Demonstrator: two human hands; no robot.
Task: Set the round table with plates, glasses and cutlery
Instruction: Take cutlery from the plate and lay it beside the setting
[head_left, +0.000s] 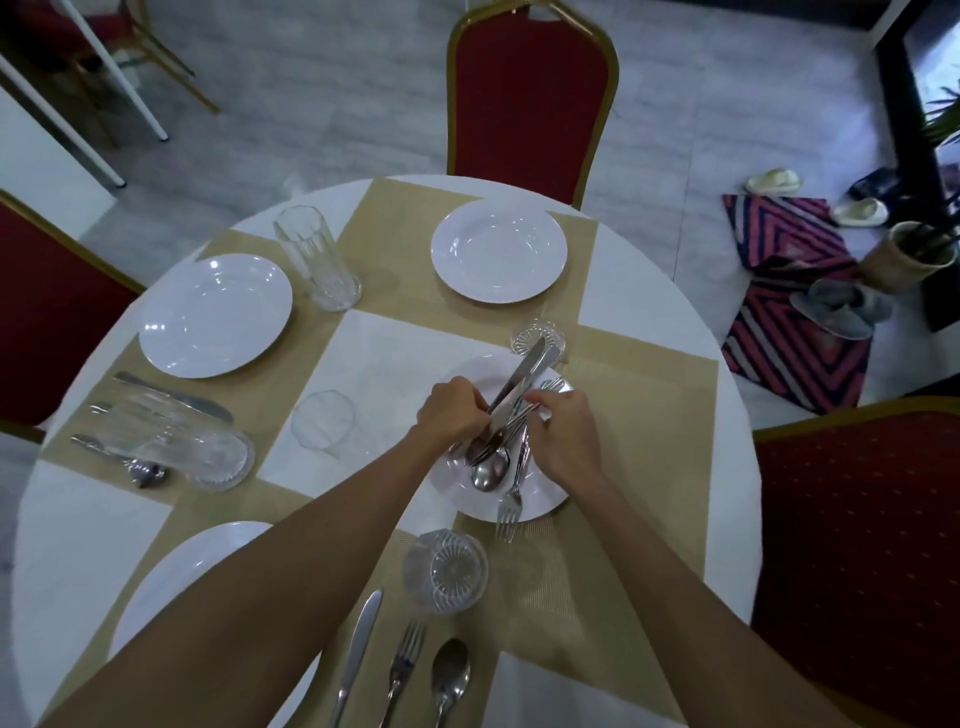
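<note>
The left hand (452, 415) is curled round a bundle of cutlery (519, 376), knives, spoons and forks together, while the right hand (563, 441) pinches some of its handles from the other side. Both hold it just over the plate right of centre (543, 493). Two knife blades point toward the upper right, and one fork hangs past the plate's near rim. The other three plates, at top centre (498, 249), left (215, 314) and lower left (171, 571), hold nothing. Five clear glasses (317, 260) stand on the round white table (644, 280), which carries four beige placemats (639, 415). A knife (358, 654), fork (402, 670) and spoon (451, 675) lie side by side at the bottom edge. More cutlery (174, 397) lies at the left, partly behind a glass. Three red chairs (532, 104) ring the table on a grey floor, and a striped rug (795, 312) with slippers lies at the right.
</note>
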